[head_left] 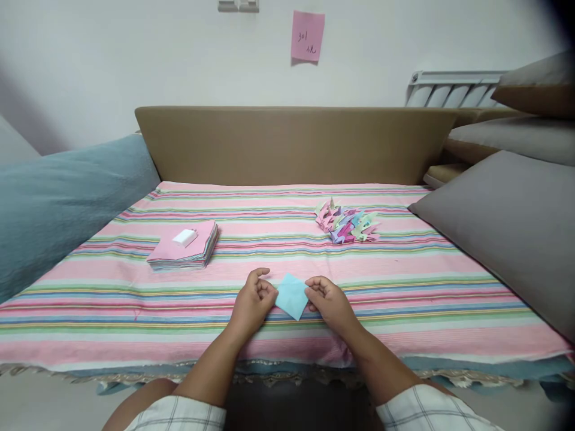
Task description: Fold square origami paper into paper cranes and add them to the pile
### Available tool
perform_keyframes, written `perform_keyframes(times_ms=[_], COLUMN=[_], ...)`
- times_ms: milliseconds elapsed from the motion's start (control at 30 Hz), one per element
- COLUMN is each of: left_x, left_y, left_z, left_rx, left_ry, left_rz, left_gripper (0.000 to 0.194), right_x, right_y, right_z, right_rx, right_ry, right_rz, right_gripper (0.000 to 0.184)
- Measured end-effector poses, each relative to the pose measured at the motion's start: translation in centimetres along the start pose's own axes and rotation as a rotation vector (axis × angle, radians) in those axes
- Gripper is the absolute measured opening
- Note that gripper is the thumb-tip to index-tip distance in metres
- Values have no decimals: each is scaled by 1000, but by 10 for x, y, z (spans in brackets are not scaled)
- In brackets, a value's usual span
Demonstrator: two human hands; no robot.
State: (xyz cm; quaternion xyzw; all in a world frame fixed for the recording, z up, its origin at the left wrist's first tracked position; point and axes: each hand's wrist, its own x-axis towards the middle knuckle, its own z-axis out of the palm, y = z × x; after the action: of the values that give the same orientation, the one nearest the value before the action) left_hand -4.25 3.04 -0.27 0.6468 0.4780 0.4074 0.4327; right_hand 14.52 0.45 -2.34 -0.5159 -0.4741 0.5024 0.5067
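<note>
A small light-blue paper square (291, 296) lies turned like a diamond on the striped cloth near the front edge. My left hand (253, 302) pinches its left corner with curled fingers. My right hand (327, 301) grips its right corner the same way. Both hands rest on the cloth.
A stack of coloured paper sheets (184, 246) with a small white object (184, 237) on top lies to the left. A pile of folded paper figures (347, 222) sits at the back right. Grey cushions (503, 221) border the right, a blue pillow (58, 203) the left.
</note>
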Motion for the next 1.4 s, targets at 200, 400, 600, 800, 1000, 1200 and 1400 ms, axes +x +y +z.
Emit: perform_keyframes(times_ms=[200,400,600,800,1000,1200,1400], left_x=[2,1,1,1,1,1,1], left_y=[-3,-5,-9,-15,-16,-12,-11], left_z=[-3,-5,-9,-10,-9,-8,-7], left_rx=[240,408,455,379,337,243,121], left_ry=[38,59,60,34,54,47,25], left_rz=[53,87,125,115,68,22,13], left_gripper=[37,37,32,40,45,44,39], right_x=[-3,-2,0,0,0,0,-2], right_y=[-4,4,9,7,8,8,6], right_z=[-2,-1,-3,-3,-4,-4,-3], right_rx=[-595,-822,-911,-926,-928,-949,-959], right_ry=[60,62,12,7,5,3,6], right_rz=[-251,-526,-574,-564,-579,-570,-550], right_gripper=[19,18,17,18,17,18,20])
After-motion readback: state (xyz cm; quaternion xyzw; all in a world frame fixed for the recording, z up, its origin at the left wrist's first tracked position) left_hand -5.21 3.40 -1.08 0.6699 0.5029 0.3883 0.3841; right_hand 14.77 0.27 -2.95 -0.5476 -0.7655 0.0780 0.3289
